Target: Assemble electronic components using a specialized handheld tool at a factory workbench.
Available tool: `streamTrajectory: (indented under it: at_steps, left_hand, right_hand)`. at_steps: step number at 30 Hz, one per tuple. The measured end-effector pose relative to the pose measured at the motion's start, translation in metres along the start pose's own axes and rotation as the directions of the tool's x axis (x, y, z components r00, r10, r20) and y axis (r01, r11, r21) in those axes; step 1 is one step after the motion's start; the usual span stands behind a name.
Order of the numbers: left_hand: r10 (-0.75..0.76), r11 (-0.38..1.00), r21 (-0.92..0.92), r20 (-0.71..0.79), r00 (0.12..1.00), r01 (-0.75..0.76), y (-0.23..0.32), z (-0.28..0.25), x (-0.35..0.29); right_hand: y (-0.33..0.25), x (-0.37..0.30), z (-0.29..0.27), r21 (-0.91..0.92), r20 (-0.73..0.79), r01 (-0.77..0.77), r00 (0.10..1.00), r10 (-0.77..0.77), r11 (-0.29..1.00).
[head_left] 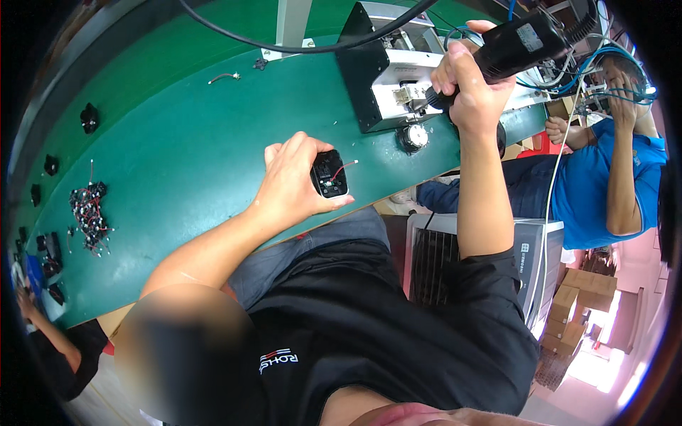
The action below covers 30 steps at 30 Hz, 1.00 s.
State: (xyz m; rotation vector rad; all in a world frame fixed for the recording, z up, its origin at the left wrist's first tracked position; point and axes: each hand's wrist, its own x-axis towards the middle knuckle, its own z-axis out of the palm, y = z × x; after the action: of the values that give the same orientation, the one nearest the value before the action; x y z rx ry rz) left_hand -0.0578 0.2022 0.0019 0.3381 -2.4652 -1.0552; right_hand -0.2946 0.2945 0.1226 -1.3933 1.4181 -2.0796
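My left hand (284,177) is closed around the sides of a small black housing (325,170) with rounded corners and a light rim. Its open inside faces up, and a thin red wire sticks out from it. Up and to the right, my right hand (472,92) grips a thick black electric screwdriver (515,50). The tool is tilted, its nose down at the front of a white and black screw feeder (387,74). Whether the bit touches the feeder's outlet cannot be made out. Just below the feeder stands a round black part with a white top (413,138).
A heap of small wired parts (91,216) lies on the green table (185,149). Several black pieces (89,118) sit along its left side. A black cable (334,48) hangs across the top. A person in blue (604,184) sits at right; another person's arm (53,337) shows at lower left.
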Motion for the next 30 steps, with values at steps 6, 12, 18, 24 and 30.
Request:
streamTrajectory:
  at_steps: [6, 12, 18, 24, 30]
  left_hand:
    - [-0.009, 1.0, 0.007, -0.007, 1.0, 0.009, 0.0, 0.0, -0.001]
    - [-0.016, 0.999, 0.036, -0.018, 1.0, 0.017, 0.003, -0.002, 0.001]
    - [-0.01, 1.0, 0.016, 0.015, 1.0, 0.01, 0.001, 0.0, 0.001]
    - [-0.026, 0.999, 0.025, 0.014, 1.0, 0.025, 0.003, -0.002, 0.001]
    - [-0.012, 1.0, 0.001, 0.013, 1.0, 0.012, 0.003, 0.0, 0.0]
  right_hand:
    - [0.0, -0.008, 0.003, -0.044, -0.116, -0.096, 0.989, 0.09, 0.994]
    - [-0.018, 0.007, 0.013, -0.117, -0.186, 0.086, 0.977, -0.107, 0.989]
    - [0.003, 0.003, -0.003, -0.079, -0.077, 0.058, 0.995, -0.064, 0.995]
    - [0.006, 0.017, -0.025, 0.284, 0.379, -0.118, 0.925, 0.001, 0.952]
    - [-0.006, -0.003, -0.002, -0.025, -0.155, -0.071, 0.986, 0.066, 0.997]
